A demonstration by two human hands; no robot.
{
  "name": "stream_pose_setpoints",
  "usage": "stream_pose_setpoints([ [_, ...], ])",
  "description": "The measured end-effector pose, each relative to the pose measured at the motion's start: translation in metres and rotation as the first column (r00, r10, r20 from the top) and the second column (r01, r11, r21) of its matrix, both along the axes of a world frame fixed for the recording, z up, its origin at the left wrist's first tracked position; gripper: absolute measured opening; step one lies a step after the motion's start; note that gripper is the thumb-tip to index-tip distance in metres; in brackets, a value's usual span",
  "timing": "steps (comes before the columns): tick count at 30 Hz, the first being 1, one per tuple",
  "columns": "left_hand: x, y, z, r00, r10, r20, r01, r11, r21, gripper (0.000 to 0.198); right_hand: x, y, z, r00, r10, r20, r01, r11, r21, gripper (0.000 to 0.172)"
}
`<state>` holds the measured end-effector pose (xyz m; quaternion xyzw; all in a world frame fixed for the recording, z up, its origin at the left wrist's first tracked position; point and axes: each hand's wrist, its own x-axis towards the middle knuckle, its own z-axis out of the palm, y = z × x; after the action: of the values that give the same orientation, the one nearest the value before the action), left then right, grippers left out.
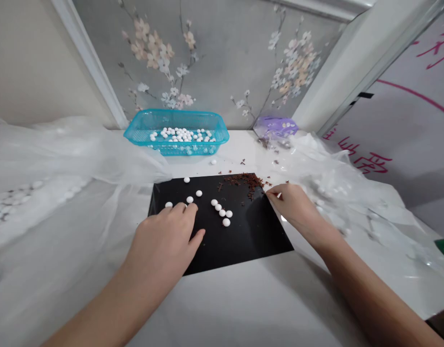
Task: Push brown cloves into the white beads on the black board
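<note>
A black sheet (251,236) lies on the white table, with several small white balls (226,222) scattered over its left and middle. My left hand (167,231) rests palm down on the sheet's left part, thumb apart from the fingers. Its fingertips are among the balls and partly hide some. Along the sheet's far right corner is a pile of small dark brown pieces that look like dried cloves (248,180). Right beside that pile, my right hand (290,200) pinches thumb and fingers together at the sheet's edge. Whatever sits in the pinch is too small to make out.
A blue plastic basket (175,150) holding many white balls stands against the flowered wall. One ball (213,162) lies before it. Clear plastic bags cover the left side (99,154) and right side (337,168). A purple packet (278,126) is at the back right.
</note>
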<state>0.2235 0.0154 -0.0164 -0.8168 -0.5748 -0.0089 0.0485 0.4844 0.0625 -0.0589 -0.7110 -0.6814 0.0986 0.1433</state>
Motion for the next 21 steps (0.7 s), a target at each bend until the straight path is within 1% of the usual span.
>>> stream_pose_setpoints([
  [3, -0.002, -0.003, 0.006, 1.0, 0.013, 0.0, -0.013, 0.992, -0.123, 0.01, -0.003, 0.0, -0.002, 0.999, 0.008, 0.04, -0.009, 1.0, 0.027, 0.022],
  [5, -0.004, -0.003, 0.003, 0.999, 0.027, 0.035, -0.021, 0.985, -0.172, 0.011, -0.004, 0.001, -0.003, 0.998, 0.029, 0.06, -0.033, 0.998, 0.058, 0.021],
  [8, -0.01, -0.003, -0.007, 0.982, 0.014, 0.191, 0.017, 0.987, -0.159, 0.012, -0.008, 0.0, -0.003, 0.997, 0.063, 0.043, -0.067, 0.991, 0.115, 0.016],
  [11, -0.016, -0.001, -0.014, 0.933, -0.018, 0.359, 0.071, 0.988, -0.135, 0.015, -0.014, -0.004, 0.0, 0.994, 0.043, -0.104, -0.024, 0.985, 0.17, 0.01],
  [13, -0.015, 0.001, -0.014, 0.914, -0.004, 0.406, 0.086, 0.979, -0.185, 0.017, -0.018, -0.008, 0.001, 0.966, 0.032, -0.256, 0.011, 0.986, 0.166, 0.007],
  [15, -0.008, 0.004, -0.012, 0.881, 0.013, 0.473, 0.116, 0.963, -0.242, 0.018, -0.023, -0.012, 0.002, 0.921, 0.061, -0.385, -0.001, 0.988, 0.154, 0.007],
  [16, -0.004, 0.005, -0.012, 0.843, 0.024, 0.538, 0.14, 0.955, -0.262, 0.017, -0.026, -0.013, 0.002, 0.898, 0.091, -0.43, -0.023, 0.987, 0.161, 0.007],
  [17, 0.001, 0.006, -0.012, 0.783, 0.043, 0.62, 0.167, 0.946, -0.277, 0.016, -0.028, -0.015, 0.001, 0.878, 0.126, -0.461, -0.048, 0.983, 0.176, 0.008],
  [19, 0.011, 0.007, -0.016, 0.608, 0.113, 0.786, 0.22, 0.927, -0.303, 0.013, -0.031, -0.016, -0.001, 0.846, 0.182, -0.502, -0.088, 0.975, 0.204, 0.009],
  [21, 0.019, 0.006, -0.024, 0.417, 0.22, 0.882, 0.266, 0.898, -0.35, 0.011, -0.034, -0.017, -0.002, 0.811, 0.199, -0.55, -0.107, 0.975, 0.194, 0.011],
])
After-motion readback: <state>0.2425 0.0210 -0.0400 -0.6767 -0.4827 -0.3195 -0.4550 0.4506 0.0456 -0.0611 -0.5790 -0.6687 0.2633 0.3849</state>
